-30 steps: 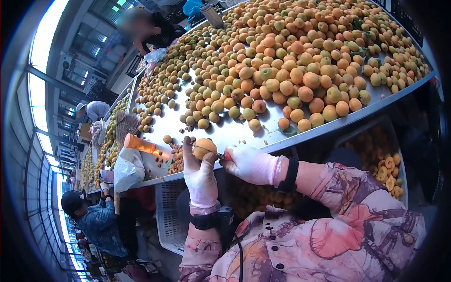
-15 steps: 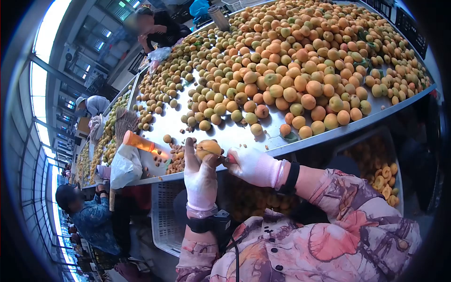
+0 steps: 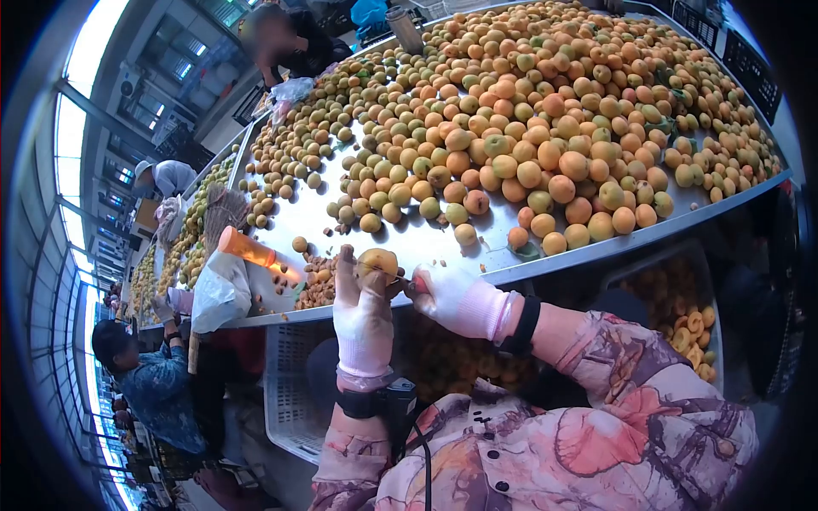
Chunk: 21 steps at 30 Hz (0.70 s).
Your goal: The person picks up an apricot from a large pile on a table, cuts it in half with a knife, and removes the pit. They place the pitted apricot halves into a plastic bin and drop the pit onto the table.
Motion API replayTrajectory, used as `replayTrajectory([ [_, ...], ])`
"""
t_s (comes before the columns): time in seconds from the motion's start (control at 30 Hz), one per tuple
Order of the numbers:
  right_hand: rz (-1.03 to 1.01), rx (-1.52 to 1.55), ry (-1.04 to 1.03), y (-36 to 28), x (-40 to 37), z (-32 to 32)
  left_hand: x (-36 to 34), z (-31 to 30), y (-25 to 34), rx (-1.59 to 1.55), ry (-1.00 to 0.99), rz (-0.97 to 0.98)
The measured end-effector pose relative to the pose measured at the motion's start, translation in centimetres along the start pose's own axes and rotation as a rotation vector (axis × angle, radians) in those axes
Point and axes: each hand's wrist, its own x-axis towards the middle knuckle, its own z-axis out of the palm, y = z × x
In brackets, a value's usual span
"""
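Observation:
Held upright near the table's front edge, my gloved left hand (image 3: 362, 319) is closed around an apricot (image 3: 377, 262) between fingers and thumb. My gloved right hand (image 3: 460, 300) grips a small tool with a red handle (image 3: 420, 284), probably a knife. Its thin dark end reaches the apricot's lower right side; how deep it goes is hidden by the fingers. Just left of my left hand lies a pile of brown apricot pits (image 3: 319, 283). Whole apricots (image 3: 528, 175) cover much of the metal table (image 3: 298, 211) beyond both hands.
An orange cylinder (image 3: 246, 248), a white plastic bag (image 3: 221, 294) and a brush (image 3: 225, 213) are at the left. Below the table edge are a white crate (image 3: 290, 383) and a bin with halved apricots (image 3: 692, 328). Other people (image 3: 162, 383) work along the left and far sides.
The view has shifted slightly. The apricot sits at a different angle in my left hand, its long seam line less visible. Both hands stay close together, with the tool still against the fruit.

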Motion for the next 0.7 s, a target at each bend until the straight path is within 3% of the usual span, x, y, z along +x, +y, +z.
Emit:
replayTrajectory([
  [0.1,0.037,-0.024,-0.059,-0.1,0.2,-0.3,0.0,-0.2,0.3,0.42,0.009,0.162],
  [0.2,0.043,-0.018,-0.078,-0.3,0.2,-0.6,0.0,-0.5,0.2,0.338,-0.039,0.189],
  [0.3,0.02,-0.046,-0.056,-0.8,0.0,-0.9,0.2,-1.0,0.3,-0.234,-0.079,-0.076],
  [0.4,0.008,-0.093,-0.04,-0.2,-0.1,-0.1,0.3,-1.2,0.1,-0.179,-0.113,-0.114],
  [0.57,0.026,-0.073,-0.048,-0.4,0.2,-0.1,-0.2,0.3,1.0,0.319,0.075,0.031],
  [0.7,0.01,-0.072,-0.069,-0.5,0.3,-0.4,0.0,0.1,1.1,0.198,0.052,0.01],
])
